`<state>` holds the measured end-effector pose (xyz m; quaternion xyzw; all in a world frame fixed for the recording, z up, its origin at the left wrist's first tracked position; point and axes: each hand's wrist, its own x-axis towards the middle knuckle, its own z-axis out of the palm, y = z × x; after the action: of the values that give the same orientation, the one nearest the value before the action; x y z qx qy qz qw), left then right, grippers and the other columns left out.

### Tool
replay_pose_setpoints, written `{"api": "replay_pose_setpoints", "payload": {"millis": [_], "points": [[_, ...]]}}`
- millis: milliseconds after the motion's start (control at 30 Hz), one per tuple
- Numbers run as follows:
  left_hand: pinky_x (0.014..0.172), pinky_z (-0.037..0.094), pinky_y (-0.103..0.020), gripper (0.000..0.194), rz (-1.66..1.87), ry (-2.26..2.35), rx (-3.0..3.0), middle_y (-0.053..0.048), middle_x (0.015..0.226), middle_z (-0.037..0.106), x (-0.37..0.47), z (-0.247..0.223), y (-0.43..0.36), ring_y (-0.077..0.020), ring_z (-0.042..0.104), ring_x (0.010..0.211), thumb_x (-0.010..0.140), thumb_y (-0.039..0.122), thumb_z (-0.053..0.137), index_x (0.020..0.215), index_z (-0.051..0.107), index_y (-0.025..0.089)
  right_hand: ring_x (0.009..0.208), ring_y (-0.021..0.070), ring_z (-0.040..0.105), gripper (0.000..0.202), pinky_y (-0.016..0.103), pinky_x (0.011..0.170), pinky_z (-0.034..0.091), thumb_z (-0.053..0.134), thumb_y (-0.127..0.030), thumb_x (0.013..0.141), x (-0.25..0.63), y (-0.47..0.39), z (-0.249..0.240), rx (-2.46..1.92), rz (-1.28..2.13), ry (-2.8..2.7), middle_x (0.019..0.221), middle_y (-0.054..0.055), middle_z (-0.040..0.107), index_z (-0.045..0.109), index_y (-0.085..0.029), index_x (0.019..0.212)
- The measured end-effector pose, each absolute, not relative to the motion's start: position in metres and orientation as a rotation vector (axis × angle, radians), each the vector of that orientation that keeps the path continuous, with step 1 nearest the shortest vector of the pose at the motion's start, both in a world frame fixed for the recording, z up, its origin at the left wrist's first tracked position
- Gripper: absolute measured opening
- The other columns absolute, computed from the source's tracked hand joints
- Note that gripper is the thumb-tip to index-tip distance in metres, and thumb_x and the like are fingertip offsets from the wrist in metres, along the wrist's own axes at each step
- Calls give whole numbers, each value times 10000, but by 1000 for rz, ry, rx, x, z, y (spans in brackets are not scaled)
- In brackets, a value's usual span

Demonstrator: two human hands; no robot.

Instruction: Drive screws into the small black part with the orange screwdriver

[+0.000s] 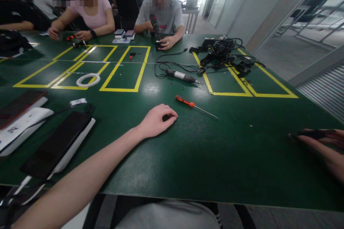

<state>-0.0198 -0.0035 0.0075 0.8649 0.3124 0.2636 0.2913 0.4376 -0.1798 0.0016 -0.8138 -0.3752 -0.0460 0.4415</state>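
My left hand rests on the green table with its fingers curled and the thumb meeting the fingertips. The space inside it is dark, and what it holds, if anything, I cannot make out. Just beyond it lies a screwdriver with an orange and black handle, its metal shaft pointing right. At the right edge my right hand, blurred and partly out of view, is closed round a dark object whose kind does not show. An electric screwdriver with a black cord lies farther back.
Tangled black cables lie at the back right. A white ring sits among yellow tape outlines. Dark phone-like devices on white blocks, one being a black phone, lie left. Across the table, one person holds a power drill; another person sits beside.
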Motion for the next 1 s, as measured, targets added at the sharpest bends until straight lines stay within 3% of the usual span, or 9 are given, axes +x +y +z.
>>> {"api": "replay_pose_setpoints", "payload": {"millis": [33,133,333,433,700,1000], "points": [[880,535,-360,121,703,832,2312,-40,950,765,-20,7,-4,-199,674,924,953,210,641,943,760,193,790,384,772,854,514,608,601,829,-896,192,413,-180,7,-1962,-54,-899,816,215,747,625,-282,748],[876,541,-358,123,704,826,2325,-39,947,762,-20,8,-5,-196,675,916,954,210,638,954,760,198,808,348,797,745,495,772,689,889,-819,418,345,-175,17,-1825,218,-1063,893,173,798,707,-245,857],[901,553,-363,138,688,714,2338,-49,967,751,-16,12,-12,-193,677,930,960,242,646,1040,746,190,856,301,812,480,480,811,717,885,-617,708,269,-142,13,-1483,625,-1434,978,95,826,719,-243,959],[924,560,-362,221,678,617,2285,-70,1050,737,-13,16,-19,-198,684,975,945,266,680,1145,724,182,877,281,812,425,433,804,719,884,-562,742,244,-124,14,-1365,754,-1553,991,92,824,731,-231,960],[1107,518,-438,735,651,431,2236,-103,1428,602,-5,12,-33,-272,617,1292,821,242,800,1492,501,272,892,252,803,316,405,814,709,864,-463,781,212,-100,17,-1212,930,-1702,1011,62,814,743,-240,969],[1101,517,-403,695,648,443,2251,-100,1404,629,-4,6,-35,-251,629,1280,887,171,725,1522,457,264,832,237,759,156,390,797,662,813,-321,835,192,-103,11,-1238,738,-1750,902,27,785,714,-249,931]]}}
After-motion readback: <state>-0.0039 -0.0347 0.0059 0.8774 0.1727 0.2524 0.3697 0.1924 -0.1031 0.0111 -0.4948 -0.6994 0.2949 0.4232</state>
